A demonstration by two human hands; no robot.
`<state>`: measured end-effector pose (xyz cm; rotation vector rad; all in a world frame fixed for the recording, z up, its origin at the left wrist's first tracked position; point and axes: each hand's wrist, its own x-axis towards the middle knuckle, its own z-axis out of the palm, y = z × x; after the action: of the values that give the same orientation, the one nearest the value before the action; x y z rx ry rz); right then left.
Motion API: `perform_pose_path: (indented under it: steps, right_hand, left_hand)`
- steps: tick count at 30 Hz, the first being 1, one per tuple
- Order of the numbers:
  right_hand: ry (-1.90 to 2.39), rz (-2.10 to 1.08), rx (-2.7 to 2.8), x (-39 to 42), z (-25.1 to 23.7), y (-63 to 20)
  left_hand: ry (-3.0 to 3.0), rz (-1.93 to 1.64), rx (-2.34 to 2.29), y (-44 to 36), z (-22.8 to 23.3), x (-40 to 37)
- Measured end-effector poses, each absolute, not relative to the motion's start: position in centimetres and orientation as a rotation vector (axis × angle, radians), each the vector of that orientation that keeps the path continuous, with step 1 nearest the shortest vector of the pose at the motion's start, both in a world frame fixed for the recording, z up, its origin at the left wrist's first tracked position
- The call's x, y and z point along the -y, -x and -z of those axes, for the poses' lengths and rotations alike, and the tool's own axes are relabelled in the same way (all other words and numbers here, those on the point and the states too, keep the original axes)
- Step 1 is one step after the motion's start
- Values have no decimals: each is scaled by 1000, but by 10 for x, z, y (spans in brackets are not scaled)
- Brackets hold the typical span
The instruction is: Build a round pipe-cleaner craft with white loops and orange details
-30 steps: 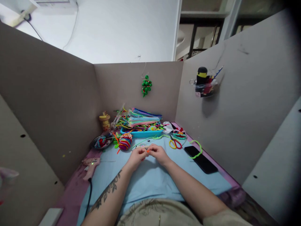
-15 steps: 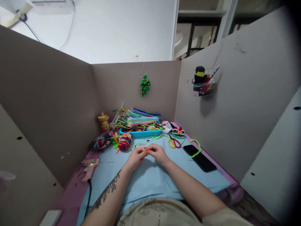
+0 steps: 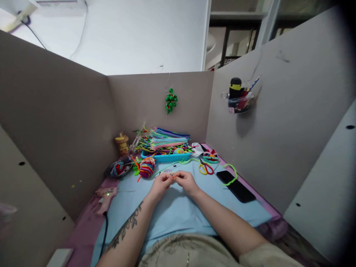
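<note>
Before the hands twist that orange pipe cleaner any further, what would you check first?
1. Both hands on the piece: left hand and right hand pinch the orange pipe cleaner between their fingers. Ok.
2. Which way the piece is bent: too small to see. Cannot tell.
3. Scissors apart from the hands: they lie beyond the right hand, untouched. Ok.
4. Glue gun out of the way: it lies at the mat's left edge with a small green light showing. Ok.
5. Phone free: a green pipe cleaner lies across it. Not ok.
</note>
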<state>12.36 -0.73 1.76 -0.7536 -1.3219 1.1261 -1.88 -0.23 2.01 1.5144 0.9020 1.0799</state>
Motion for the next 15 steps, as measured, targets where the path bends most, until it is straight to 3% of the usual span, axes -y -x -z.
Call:
perform_pose_path:
  steps: [7,15]
  right_hand:
    - [745,-970,1451,2,-14,-128]
    - [767,-355,1824,0,-17,-142]
  left_hand:
    - [-1577,-1000,-922,24,-29,4]
    - [-1784,-951,-943,29,-34,5]
